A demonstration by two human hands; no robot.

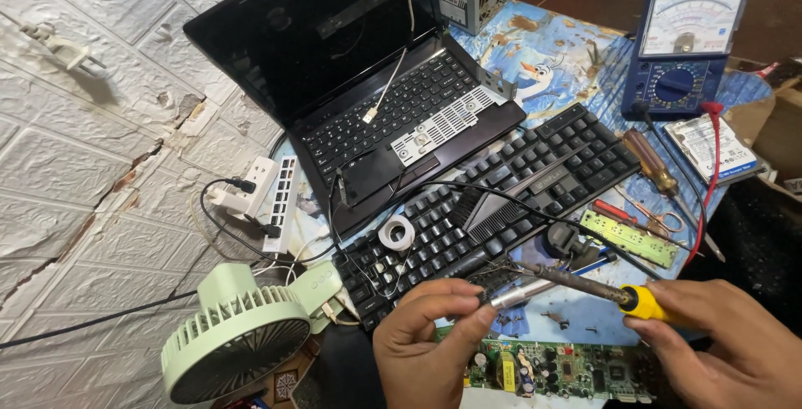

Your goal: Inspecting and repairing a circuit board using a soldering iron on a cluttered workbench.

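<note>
Soldering iron [576, 282] lies across near centre, above a green circuit board [568, 371] at the near edge. Right hand [727, 342] grips its yellow handle; left hand [430, 338] pinches a silvery metal tube [520, 294] touching the iron's shaft. Just beyond: black keyboard [501, 200], open laptop [368, 75]. Far right, analog multimeter [685, 50]. Near left, green fan [238, 342].

The left hand [430, 342] covers the tip of the soldering iron [576, 285], the bottom edge cuts off the green circuit board [568, 371] and the fan [238, 342], and the right hand [735, 342] runs off the right edge.
</note>
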